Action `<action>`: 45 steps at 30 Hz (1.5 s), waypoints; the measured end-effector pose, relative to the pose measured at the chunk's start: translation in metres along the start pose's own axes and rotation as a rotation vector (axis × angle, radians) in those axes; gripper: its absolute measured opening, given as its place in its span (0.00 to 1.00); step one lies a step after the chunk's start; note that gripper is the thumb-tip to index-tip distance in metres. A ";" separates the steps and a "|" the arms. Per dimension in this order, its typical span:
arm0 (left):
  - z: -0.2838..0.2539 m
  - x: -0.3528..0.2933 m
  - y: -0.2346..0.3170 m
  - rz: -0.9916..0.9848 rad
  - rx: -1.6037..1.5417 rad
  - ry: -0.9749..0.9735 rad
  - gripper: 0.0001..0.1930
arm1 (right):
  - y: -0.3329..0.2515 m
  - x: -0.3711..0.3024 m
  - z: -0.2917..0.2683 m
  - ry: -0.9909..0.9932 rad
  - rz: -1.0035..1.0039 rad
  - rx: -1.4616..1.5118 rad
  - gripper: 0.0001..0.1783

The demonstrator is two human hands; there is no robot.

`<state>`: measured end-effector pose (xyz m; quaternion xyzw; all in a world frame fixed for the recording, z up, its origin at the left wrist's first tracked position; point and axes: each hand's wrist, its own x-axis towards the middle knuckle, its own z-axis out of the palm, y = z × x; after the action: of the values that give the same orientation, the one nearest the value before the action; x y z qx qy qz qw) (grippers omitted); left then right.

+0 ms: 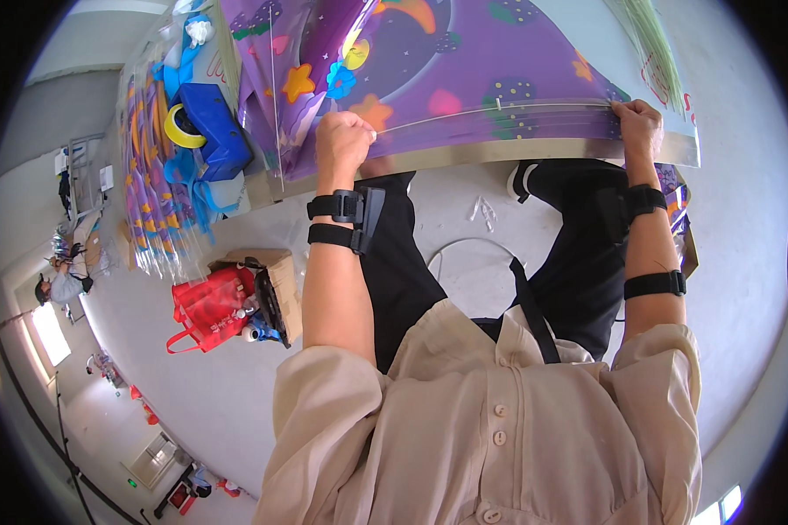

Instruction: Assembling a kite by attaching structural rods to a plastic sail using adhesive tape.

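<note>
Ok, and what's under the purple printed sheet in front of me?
The table's metal edge shows past the near side of the purple sheet. The tabletop beneath is covered and can't be seen.

The left hand (345, 144) and right hand (639, 129) each conceal one end of the thin white strand (552, 107). The upper edge crops the purple printed film (543, 66). The distant person's (65, 287) hands are too small to resolve.
</note>
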<state>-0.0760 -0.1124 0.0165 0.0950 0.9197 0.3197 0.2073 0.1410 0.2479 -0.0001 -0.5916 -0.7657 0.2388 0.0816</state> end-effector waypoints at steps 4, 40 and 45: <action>-0.002 0.002 -0.002 0.010 0.039 -0.010 0.05 | -0.001 -0.002 0.000 0.012 -0.001 0.000 0.12; -0.006 0.013 0.009 -0.117 0.384 -0.059 0.17 | 0.001 0.012 -0.008 -0.034 -0.092 0.003 0.16; -0.009 -0.009 0.027 0.020 0.444 0.065 0.21 | 0.018 0.023 -0.008 0.035 -0.141 0.003 0.13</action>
<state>-0.0705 -0.0994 0.0426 0.1372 0.9727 0.1141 0.1483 0.1529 0.2749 -0.0053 -0.5404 -0.8034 0.2233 0.1126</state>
